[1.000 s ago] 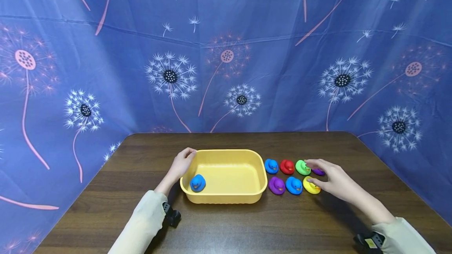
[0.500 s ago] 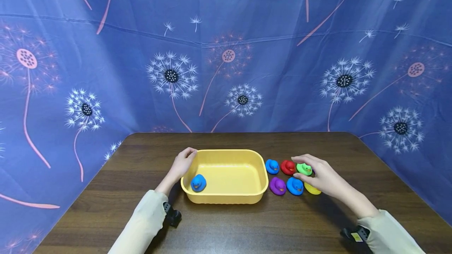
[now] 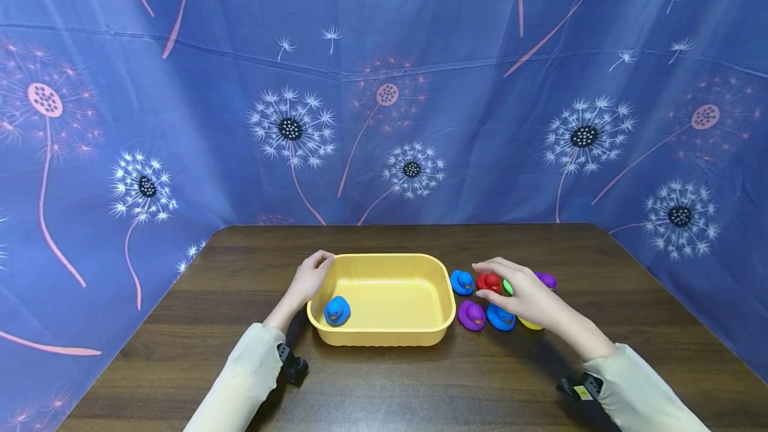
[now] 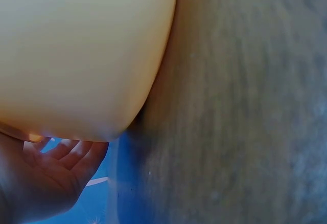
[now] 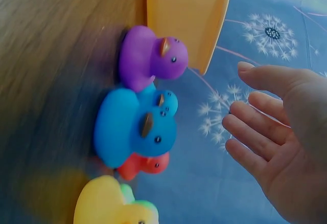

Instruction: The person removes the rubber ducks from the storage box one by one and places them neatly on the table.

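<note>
My left hand [image 3: 311,275] holds the rim of a yellow plastic tub [image 3: 384,337] at its back left corner; in the left wrist view its fingers [image 4: 76,157] reach behind the tub's wall. Inside the tub, at left, sits a blue rubber duck [image 3: 337,311]. Over the ducks right of the tub hovers my right hand [image 3: 519,291], fingers apart and holding nothing. Nearest its fingertips is a red duck [image 3: 489,282]. The hand partly covers a green duck [image 3: 507,287], a yellow duck [image 3: 531,324] and a purple duck [image 3: 548,280].
Between the tub and my right hand are a blue duck [image 3: 461,283] at the back and a purple duck [image 3: 471,316] in front. Another blue duck [image 3: 501,318] stands beside the purple one. A blue dandelion-print cloth [image 3: 408,85] hangs behind the brown table [image 3: 384,392].
My right hand has moved left over the ducks, from the green and yellow ones toward the red one. The back right purple duck shows more now. My left hand stays on the tub.
</note>
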